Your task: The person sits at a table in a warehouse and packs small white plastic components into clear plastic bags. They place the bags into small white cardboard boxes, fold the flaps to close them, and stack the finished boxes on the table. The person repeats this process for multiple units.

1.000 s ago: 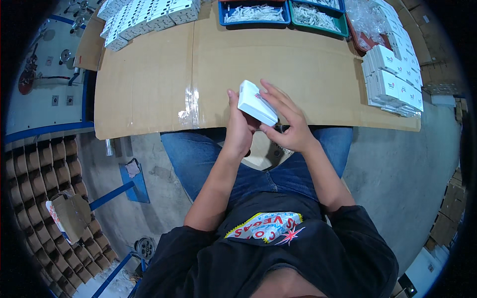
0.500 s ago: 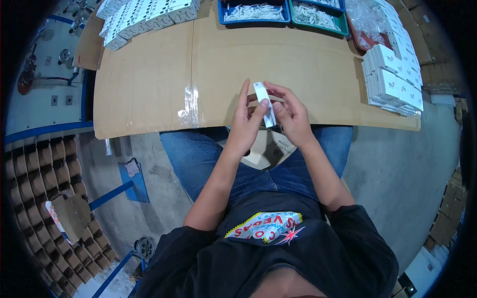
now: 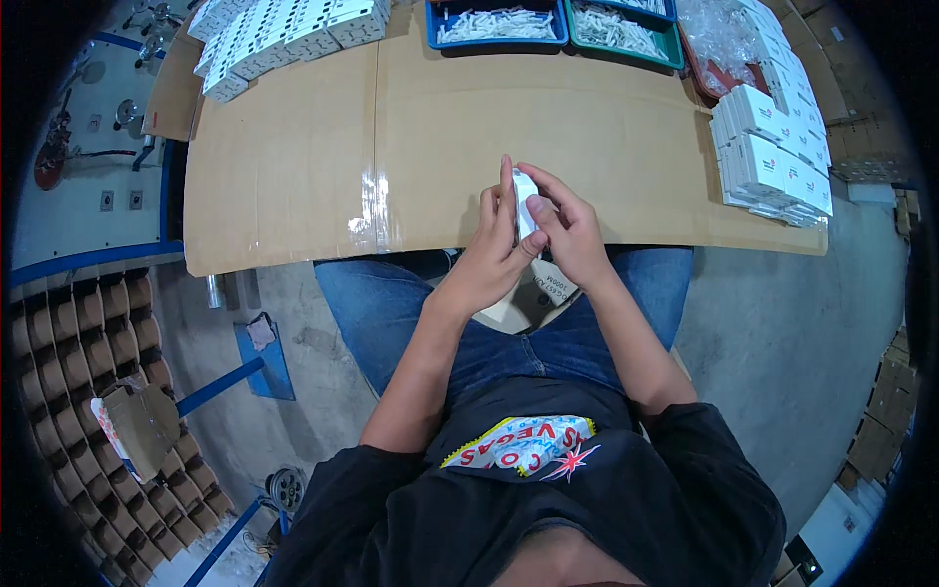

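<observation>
A slim white box (image 3: 524, 184), a small carton by its look, is held between my two hands just over the table's near edge. My left hand (image 3: 492, 247) is closed round its left side, with the thumb at the lower end. From the right, my right hand (image 3: 575, 233) grips the same box, its thumb lying across the front face. Fingers cover much of the box, so its far side and lower end are hidden.
The cardboard-covered table (image 3: 284, 157) carries white boxes in rows (image 3: 293, 34) at far left and stacked white boxes (image 3: 773, 166) at right. A blue tray (image 3: 499, 47) and a green tray (image 3: 626, 59) hold small white pieces. Clear plastic bags (image 3: 719, 39) lie beside them.
The white box has turned to show less of its face. My left thumb has slid down to its lower end, and my right thumb has come up over its front.
</observation>
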Tool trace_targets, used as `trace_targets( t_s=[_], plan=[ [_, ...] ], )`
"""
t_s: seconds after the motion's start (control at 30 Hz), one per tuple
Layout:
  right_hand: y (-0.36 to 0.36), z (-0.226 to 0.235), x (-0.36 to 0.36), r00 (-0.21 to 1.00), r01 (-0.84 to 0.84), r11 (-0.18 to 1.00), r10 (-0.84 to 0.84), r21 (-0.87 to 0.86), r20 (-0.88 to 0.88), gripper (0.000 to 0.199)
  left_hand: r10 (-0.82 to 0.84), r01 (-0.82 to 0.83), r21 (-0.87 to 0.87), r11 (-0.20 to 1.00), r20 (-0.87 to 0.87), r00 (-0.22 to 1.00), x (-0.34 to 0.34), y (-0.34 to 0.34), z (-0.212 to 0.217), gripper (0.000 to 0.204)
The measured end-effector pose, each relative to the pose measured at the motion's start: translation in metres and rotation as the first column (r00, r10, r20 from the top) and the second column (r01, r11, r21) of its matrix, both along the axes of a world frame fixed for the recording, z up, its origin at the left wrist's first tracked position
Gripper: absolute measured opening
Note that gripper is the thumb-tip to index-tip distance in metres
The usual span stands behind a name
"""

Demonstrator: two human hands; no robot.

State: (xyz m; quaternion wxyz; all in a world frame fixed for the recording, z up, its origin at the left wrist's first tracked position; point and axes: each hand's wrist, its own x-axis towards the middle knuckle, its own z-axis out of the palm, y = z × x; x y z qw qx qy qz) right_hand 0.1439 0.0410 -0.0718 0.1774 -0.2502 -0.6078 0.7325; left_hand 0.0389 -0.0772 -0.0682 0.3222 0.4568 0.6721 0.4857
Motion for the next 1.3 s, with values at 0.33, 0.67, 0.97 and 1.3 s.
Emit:
trace_targets(
  t_s=[0.33,0.67,0.97,1.3],
  plan=[
    [-0.005,-0.012,0.0,0.997,0.041,0.882,-0.004,0.47,-0.079,0.044,0.103,-0.089,0.163,0.983,-0.076,0.992,0.007,0.002,-0.016,0.078],
    [-0.005,-0.013,0.004,0.999,0.023,0.852,0.001,0.522,-0.045,0.046,0.18,-0.163,0.193,0.968,-0.074,0.981,0.017,0.004,-0.026,0.074],
    [-0.006,-0.013,0.005,0.999,0.016,0.856,0.004,0.517,-0.038,0.047,0.2,-0.179,0.202,0.963,-0.091,0.976,0.02,0.003,-0.034,0.071],
    [0.002,-0.022,0.008,0.992,0.021,0.872,0.041,0.49,-0.116,0.047,0.207,-0.169,0.233,0.958,-0.151,0.967,0.017,0.008,-0.032,0.07]
  ],
)
